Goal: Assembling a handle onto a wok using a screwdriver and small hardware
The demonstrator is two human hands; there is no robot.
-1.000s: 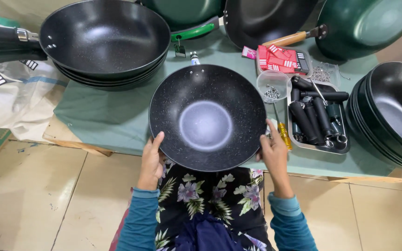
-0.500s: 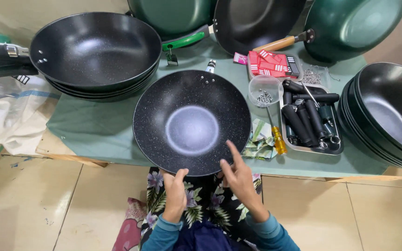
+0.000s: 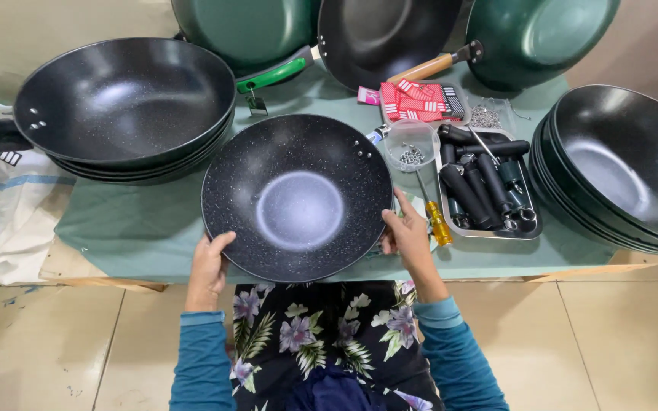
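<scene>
**Speckled pan held by both hands at the table's near edge**

A black speckled pan [image 3: 297, 196] without a handle lies on the green-covered table [image 3: 131, 228], its near rim reaching over the front edge toward the person. It sits between the two hands: the left hand [image 3: 209, 268] is at its lower left rim, the right hand [image 3: 405, 232] at its right rim.

To the left stands a stack of black pans [image 3: 123, 106] with a dark handle pointing left. To the right is another stack of black pans [image 3: 626, 167]. Behind, green pans [image 3: 542, 38] and one dark pan [image 3: 382, 34] lean at the back of the table. Just right of the held pan lie a yellow-handled screwdriver [image 3: 437, 221], a clear cup of screws [image 3: 410, 148], a metal tray of black handles [image 3: 489, 186] and a red packet [image 3: 420, 100]. The screwdriver lies just beside the right hand.

The left hand grasps the rim, thumb on top and fingers curled under the edge. The right hand rests against the rim with its fingers extended along it; whether it clasps the edge underneath cannot be told.
</scene>
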